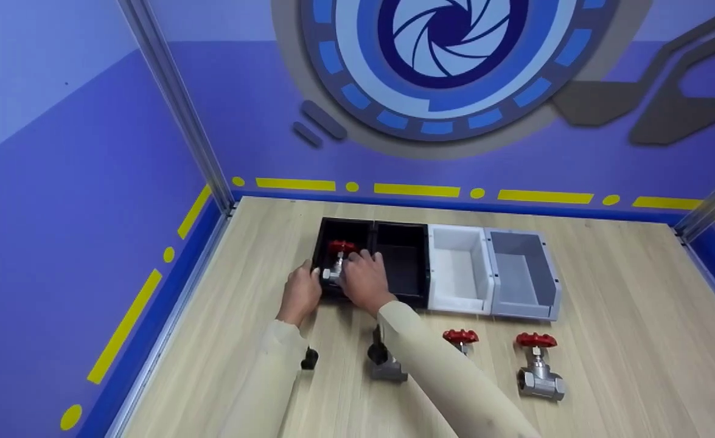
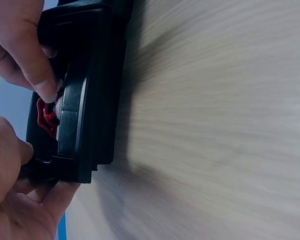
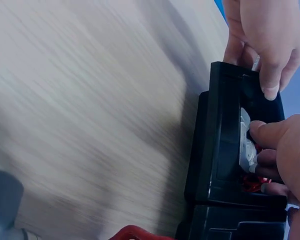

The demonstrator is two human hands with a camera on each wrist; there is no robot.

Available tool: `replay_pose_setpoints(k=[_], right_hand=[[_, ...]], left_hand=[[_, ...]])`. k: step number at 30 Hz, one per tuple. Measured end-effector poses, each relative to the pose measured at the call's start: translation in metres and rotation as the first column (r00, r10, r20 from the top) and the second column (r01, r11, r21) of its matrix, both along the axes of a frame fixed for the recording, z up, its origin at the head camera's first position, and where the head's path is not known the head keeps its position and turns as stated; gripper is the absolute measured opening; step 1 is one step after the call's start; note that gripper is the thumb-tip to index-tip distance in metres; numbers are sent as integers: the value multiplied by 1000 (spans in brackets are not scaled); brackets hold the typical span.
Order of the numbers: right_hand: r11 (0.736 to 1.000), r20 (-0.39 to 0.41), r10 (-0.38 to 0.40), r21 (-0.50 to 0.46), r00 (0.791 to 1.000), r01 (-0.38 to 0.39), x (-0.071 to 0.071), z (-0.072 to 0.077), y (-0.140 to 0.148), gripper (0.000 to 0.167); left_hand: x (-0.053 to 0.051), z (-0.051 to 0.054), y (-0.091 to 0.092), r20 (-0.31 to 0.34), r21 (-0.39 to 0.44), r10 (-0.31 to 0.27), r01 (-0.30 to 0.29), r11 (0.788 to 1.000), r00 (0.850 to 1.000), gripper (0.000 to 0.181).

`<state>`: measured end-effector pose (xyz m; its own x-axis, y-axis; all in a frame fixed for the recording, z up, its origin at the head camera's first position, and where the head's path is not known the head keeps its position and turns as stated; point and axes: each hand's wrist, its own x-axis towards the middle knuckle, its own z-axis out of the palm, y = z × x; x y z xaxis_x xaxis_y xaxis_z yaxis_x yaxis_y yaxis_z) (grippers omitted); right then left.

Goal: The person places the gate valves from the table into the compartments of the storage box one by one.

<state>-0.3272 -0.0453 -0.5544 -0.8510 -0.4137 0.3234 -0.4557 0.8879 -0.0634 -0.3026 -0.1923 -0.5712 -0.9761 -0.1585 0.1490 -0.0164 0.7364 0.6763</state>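
Red-handled valve (image 1: 338,265) sits in the leftmost black bin (image 1: 352,230), pinched by my right grip (image 1: 366,281) while my left grip (image 1: 300,293) holds the bin's edge: binned but unreleased, I judge, with two red-handled valves (image 1: 538,371) and a black-handled valve (image 1: 389,370) among those left on the near tabletop (image 1: 625,365).

No text, label or number is readable anywhere.

Four bins (image 1: 456,277) side by side on the surface (image 1: 631,316), one valve (image 1: 336,271) inside the leftmost bin (image 1: 348,219), other valves (image 1: 540,382) in front.
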Motion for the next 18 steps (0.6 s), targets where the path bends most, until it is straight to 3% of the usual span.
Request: replay_pose_setpoints(k=[7,18], right_hand=[[998,22,29,-49,999,-28,5,5,3,29],[992,28,46,-117,999,-42,14,13,9,31]], left_hand=[[0,-1,-1,-15,5,-6,6,1000,1000,21],[1,1,-1,-11,3,-13,13,1000,1000,24]])
